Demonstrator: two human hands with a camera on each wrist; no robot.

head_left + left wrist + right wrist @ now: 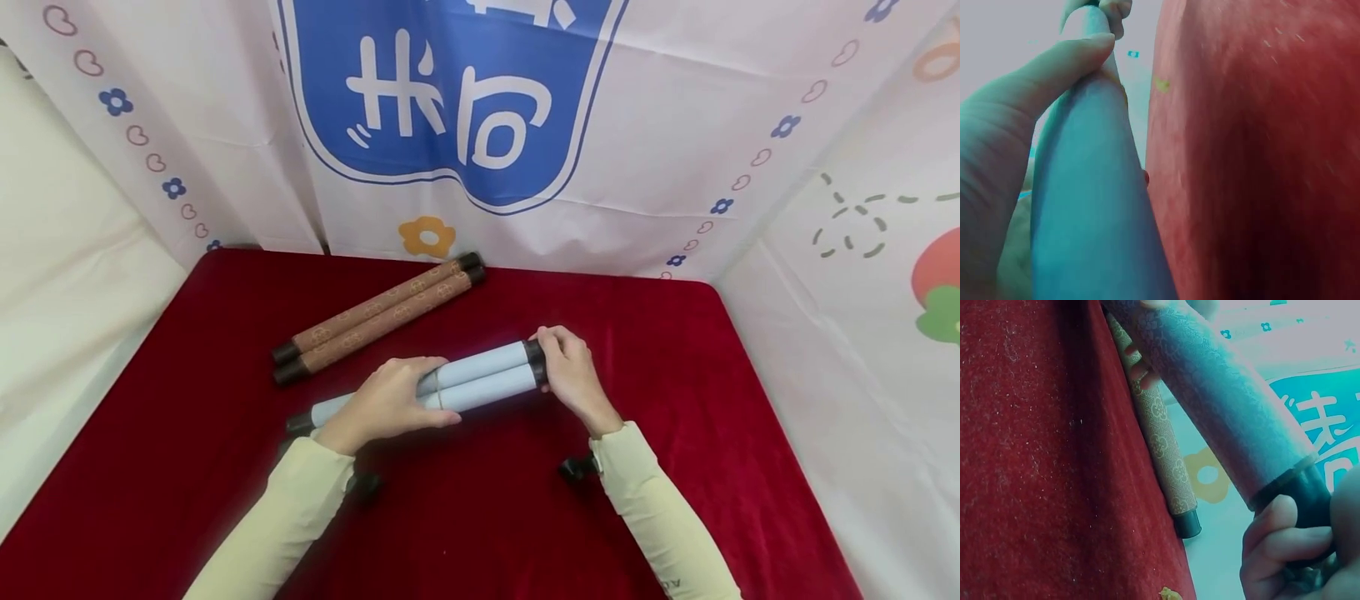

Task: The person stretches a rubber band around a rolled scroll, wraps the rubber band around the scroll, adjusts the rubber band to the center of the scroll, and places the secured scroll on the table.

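A light blue scroll point(483, 363), rolled up from both sides into two parallel rolls with black end knobs, is held over the red cloth. My left hand point(386, 400) grips it near the middle, thumb along the near roll, right by a thin cord point(438, 388) round the rolls. At the right end, my right hand point(570, 367) holds the black knobs. In the right wrist view its fingers curl round a knob point(1294, 494). The left wrist view shows the blue roll point(1088, 187) close up under the thumb. Behind lies a brown patterned scroll point(382, 315), also with black ends.
Red velvet cloth point(480, 533) covers the table. White printed curtains point(637, 192) stand along the back and sides, close to the table's edges. The brown scroll lies slanted toward the back edge. Small black devices point(577, 469) sit at the wrists.
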